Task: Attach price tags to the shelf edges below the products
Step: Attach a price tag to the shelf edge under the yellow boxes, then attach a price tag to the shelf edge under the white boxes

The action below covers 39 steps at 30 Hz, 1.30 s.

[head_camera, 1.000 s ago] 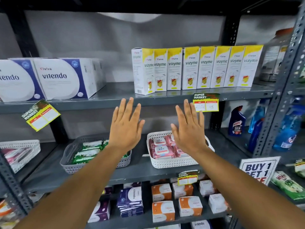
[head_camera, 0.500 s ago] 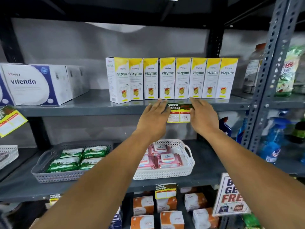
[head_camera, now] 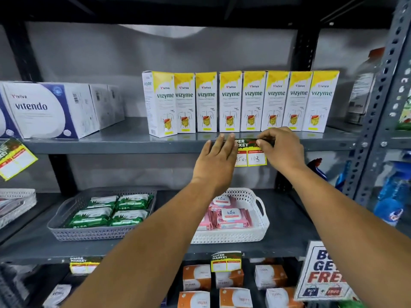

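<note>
Tag (head_camera: 252,155) sits between my two hands, against the front lip of the shelf (head_camera: 111,146), directly under the Vizyme boxes (head_camera: 241,101). My left hand (head_camera: 216,162) lies flat and open, fingers together and stretched up, covering the tag's left end; fingertips reach the lip's top. My right hand (head_camera: 281,150) is curled, thumb and forefinger pinched on the tag's upper right corner, right at the lip. Both hands touch it; neither is nearer.

Tag hangs face out toward me, print upright, long axis running left-right along the lip, top band on the lip, price boxes dangling below it. Looks level, as far as I can tell.

My read: fixing step is nearly done. Next comes pressing the top band along its length, from my left hand toward my right.
</note>
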Tool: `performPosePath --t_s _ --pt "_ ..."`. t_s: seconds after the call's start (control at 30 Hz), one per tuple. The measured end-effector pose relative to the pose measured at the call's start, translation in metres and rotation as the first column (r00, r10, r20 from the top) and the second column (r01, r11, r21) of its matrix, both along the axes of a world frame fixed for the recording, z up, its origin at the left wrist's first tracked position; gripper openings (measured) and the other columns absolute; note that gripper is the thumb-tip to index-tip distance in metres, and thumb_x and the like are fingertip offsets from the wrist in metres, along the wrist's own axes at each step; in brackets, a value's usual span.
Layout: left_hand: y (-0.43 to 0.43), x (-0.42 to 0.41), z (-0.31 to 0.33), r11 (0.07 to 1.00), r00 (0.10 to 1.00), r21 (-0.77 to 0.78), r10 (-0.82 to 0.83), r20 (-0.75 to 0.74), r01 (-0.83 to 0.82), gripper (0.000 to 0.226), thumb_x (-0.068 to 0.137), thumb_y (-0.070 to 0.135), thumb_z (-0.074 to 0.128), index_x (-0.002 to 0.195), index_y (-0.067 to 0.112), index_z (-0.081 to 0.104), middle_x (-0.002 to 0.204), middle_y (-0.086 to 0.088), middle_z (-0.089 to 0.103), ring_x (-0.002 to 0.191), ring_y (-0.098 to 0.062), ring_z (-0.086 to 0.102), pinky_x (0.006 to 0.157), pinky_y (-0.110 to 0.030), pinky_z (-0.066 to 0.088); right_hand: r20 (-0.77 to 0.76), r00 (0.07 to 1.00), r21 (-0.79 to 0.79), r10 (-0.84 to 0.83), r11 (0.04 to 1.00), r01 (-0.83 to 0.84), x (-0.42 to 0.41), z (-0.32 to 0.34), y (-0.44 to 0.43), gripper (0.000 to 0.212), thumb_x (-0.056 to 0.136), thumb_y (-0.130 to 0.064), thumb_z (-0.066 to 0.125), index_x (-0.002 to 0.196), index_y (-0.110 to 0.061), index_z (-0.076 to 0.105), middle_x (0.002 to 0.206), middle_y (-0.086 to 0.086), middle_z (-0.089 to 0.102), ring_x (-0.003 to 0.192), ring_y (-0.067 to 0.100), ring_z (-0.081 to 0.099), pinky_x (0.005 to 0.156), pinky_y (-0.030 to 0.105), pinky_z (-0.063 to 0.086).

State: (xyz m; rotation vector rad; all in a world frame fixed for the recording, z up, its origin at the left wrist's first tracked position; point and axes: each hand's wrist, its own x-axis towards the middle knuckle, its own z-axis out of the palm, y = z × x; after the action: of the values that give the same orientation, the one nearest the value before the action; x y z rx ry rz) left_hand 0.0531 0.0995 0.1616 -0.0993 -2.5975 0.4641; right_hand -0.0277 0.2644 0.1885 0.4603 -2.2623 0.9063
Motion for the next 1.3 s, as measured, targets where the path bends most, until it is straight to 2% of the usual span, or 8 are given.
performPosePath --t_s 0.27,0.53,0.73,0.8,0.9,1.0,1.17,1.3 --pt "-0.024 0.011 -0.004 0.992 0.990 0.099 -0.061 -0.127 0.074 0.065 0.096 0.027 0.034 0.151 0.013 0.002 0.160 -0.009 -0.010 0.147 -0.027 -0.011 0.117 -0.048 -0.004 -0.098 0.988 0.015 -0.121 0.992 0.123 0.028 0.000 -0.015 0.027 0.082 -0.034 0.063 0.110 -0.031 0.062 0.118 0.003 0.055 0.113 0.030 0.050 0.091 0.049 0.039" --pt "-0.225 0.104 -0.020 0.918 0.882 0.370 0.289 -0.373 -0.145 0.066 0.093 0.030 0.042 0.149 0.009 0.016 0.159 -0.013 0.014 0.147 -0.034 0.008 0.116 -0.052 0.009 -0.263 0.917 0.256 0.299 0.938 -0.232 0.084 -0.001 -0.159 0.030 0.077 -0.028 0.065 0.105 -0.018 0.066 0.105 0.011 0.060 0.097 0.039 0.057 0.084 0.049 0.049" --pt "-0.389 0.214 -0.016 0.421 0.586 0.896 0.693 -0.420 0.144 0.058 0.090 0.025 0.056 0.139 0.000 0.038 0.136 -0.019 0.049 0.125 -0.029 0.045 0.107 -0.037 0.030 -0.073 0.848 0.436 0.525 0.781 -0.447 0.148 0.010 -0.341 0.040 0.088 -0.030 0.058 0.127 -0.024 0.052 0.128 0.008 0.052 0.117 0.033 0.049 0.093 0.048 0.045" --pt "-0.427 0.229 -0.006 0.103 0.609 0.928 0.727 -0.316 0.359 0.050 0.088 0.020 0.063 0.129 -0.003 0.048 0.116 -0.017 0.059 0.099 -0.021 0.051 0.096 -0.038 0.041 -0.095 0.840 0.486 0.535 0.761 -0.429 0.163 0.019 -0.391 0.042 0.091 -0.029 0.055 0.132 -0.026 0.047 0.132 0.006 0.050 0.120 0.032 0.047 0.094 0.048 0.043" --pt "-0.464 0.240 0.000 -0.095 0.747 0.925 0.623 -0.233 0.367 0.049 0.085 0.014 0.066 0.124 -0.012 0.051 0.117 -0.036 0.059 0.096 -0.027 0.054 0.094 -0.058 0.043 -0.136 0.826 0.572 0.546 0.725 -0.385 0.178 0.027 -0.450 0.048 0.092 -0.021 0.054 0.137 -0.030 0.042 0.138 0.002 0.047 0.120 0.033 0.044 0.092 0.049 0.043" --pt "-0.468 0.236 0.004 -0.105 0.837 0.976 0.537 -0.105 0.190 0.028 0.086 0.016 0.066 0.102 -0.005 0.057 0.107 -0.030 0.062 0.098 -0.042 0.060 0.077 -0.055 0.049 -0.167 0.814 0.628 0.557 0.696 -0.347 0.181 0.029 -0.488 0.052 0.089 -0.012 0.056 0.136 -0.030 0.041 0.139 -0.001 0.047 0.118 0.033 0.045 0.086 0.050 0.046" --pt "-0.474 0.212 0.001 -0.059 0.925 0.993 0.375 -0.069 0.098 0.027 0.086 0.005 0.063 0.064 0.017 0.052 0.064 -0.003 0.049 0.056 -0.012 0.047 0.050 -0.021 0.038 -0.217 0.833 0.672 0.510 0.697 -0.252 0.182 0.031 -0.524 0.031 0.091 -0.024 0.056 0.122 -0.021 0.055 0.118 0.001 0.060 0.110 0.031 0.049 0.077 0.043 0.045" --pt "-0.498 0.196 -0.006 0.057 0.891 0.983 0.417 -0.181 0.173 0.006 0.062 0.022 0.074 0.058 0.021 0.069 0.072 -0.014 0.072 0.069 -0.030 0.068 0.068 -0.045 0.058 -0.213 0.833 0.636 0.511 0.719 -0.279 0.184 0.032 -0.527 0.024 0.090 -0.033 0.059 0.112 -0.022 0.065 0.105 0.004 0.059 0.103 0.030 0.051 0.075 0.041 0.048"
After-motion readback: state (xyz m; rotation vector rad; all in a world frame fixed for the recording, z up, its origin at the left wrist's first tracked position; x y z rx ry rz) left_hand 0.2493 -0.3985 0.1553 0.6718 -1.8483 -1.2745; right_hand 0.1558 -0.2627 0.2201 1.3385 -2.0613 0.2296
